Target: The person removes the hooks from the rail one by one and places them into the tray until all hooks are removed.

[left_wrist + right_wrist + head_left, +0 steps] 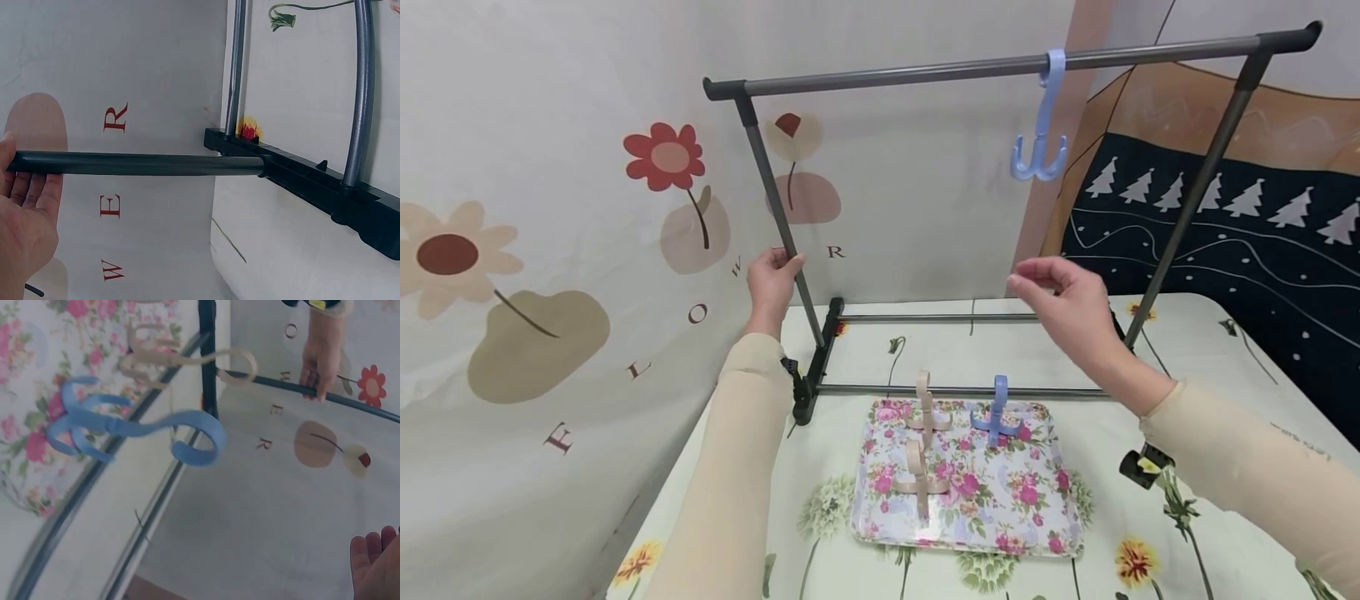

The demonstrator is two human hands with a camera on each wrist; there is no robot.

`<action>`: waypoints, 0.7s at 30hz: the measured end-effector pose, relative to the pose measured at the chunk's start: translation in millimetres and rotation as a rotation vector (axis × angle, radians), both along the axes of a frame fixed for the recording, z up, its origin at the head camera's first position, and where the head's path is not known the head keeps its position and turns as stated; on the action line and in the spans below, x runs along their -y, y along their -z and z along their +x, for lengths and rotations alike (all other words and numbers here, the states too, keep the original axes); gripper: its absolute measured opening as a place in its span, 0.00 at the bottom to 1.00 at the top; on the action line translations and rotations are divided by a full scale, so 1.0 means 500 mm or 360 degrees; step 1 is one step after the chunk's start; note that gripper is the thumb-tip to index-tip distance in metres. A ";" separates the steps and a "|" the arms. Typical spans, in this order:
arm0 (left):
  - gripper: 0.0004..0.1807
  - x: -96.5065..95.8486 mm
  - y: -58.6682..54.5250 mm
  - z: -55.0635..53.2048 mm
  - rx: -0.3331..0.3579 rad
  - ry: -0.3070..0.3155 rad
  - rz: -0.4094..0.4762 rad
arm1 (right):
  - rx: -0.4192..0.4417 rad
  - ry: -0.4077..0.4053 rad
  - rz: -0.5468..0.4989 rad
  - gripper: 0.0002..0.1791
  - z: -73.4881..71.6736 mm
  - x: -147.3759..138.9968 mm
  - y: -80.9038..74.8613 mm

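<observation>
My left hand (771,285) holds the left upright post (772,179) of a dark grey hanging rack, thumb in front and fingers behind. The left wrist view shows the same hand (31,228) around the post (144,164). In mid-air inside the frame is my right hand (1071,308), fingers loosely bent and holding nothing. Above it, a blue multi-prong hook (1041,125) hangs from the top bar (895,77). On a floral tray (992,517) stand another blue hook (997,417) and two beige hooks, one behind (925,412) and one nearer (917,483).
The rack's black left foot (820,358) and lower bars rest on a flower-print cloth (820,450). Its right post (1195,192) slants beyond my right hand. A flower-print curtain (572,167) stands behind. Dark fabric with white trees (1247,242) lies at the right.
</observation>
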State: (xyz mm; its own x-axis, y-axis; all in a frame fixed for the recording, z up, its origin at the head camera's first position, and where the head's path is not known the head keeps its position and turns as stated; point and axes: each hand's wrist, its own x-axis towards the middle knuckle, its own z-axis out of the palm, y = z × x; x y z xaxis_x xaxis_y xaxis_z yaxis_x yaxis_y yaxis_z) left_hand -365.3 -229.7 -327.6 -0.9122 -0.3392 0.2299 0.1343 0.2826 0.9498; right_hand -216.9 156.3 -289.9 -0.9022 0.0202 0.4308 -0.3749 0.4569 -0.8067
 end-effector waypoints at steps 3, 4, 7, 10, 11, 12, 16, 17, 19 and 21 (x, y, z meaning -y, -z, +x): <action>0.14 -0.001 0.000 0.002 -0.0003 -0.0002 -0.0003 | -0.0046 0.0069 -0.0054 0.23 -0.014 -0.003 -0.027; 0.14 -0.001 0.000 0.002 -0.0004 -0.0001 -0.0002 | -0.0063 0.0089 -0.0075 0.23 -0.019 -0.004 -0.036; 0.15 -0.001 0.000 0.004 -0.0002 0.0002 -0.0007 | -0.0127 0.0157 -0.0116 0.22 -0.031 -0.005 -0.065; 0.15 -0.001 0.000 0.004 -0.0005 0.0006 -0.0002 | -0.0195 0.0216 -0.0130 0.21 -0.046 -0.006 -0.092; 0.15 -0.001 0.000 0.003 -0.0007 0.0008 0.0000 | -0.0211 0.0236 -0.0135 0.21 -0.050 -0.006 -0.102; 0.15 0.000 0.000 0.004 -0.0009 0.0009 0.0003 | -0.0225 0.0246 -0.0148 0.21 -0.056 -0.008 -0.111; 0.14 0.000 -0.003 0.004 -0.0004 0.0007 0.0009 | -0.0244 0.0311 -0.0199 0.21 -0.083 -0.017 -0.149; 0.14 0.000 -0.003 0.004 -0.0003 0.0004 0.0009 | -0.0240 0.0331 -0.0216 0.21 -0.090 -0.019 -0.158; 0.14 0.001 -0.004 0.005 -0.0004 -0.0001 0.0009 | -0.0232 0.0375 -0.0242 0.21 -0.105 -0.022 -0.175; 0.14 0.002 -0.004 0.005 -0.0006 -0.0004 0.0008 | -0.0217 0.0419 -0.0270 0.21 -0.119 -0.023 -0.189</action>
State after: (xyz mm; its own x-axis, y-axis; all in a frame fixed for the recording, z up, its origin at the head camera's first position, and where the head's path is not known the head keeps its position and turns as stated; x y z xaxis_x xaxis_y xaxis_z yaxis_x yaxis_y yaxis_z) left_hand -362.7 -230.7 -325.3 -0.9105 -0.3426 0.2314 0.1369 0.2784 0.9507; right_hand -276.4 167.8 -195.2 -0.7908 0.3262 0.5179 -0.3718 0.4160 -0.8298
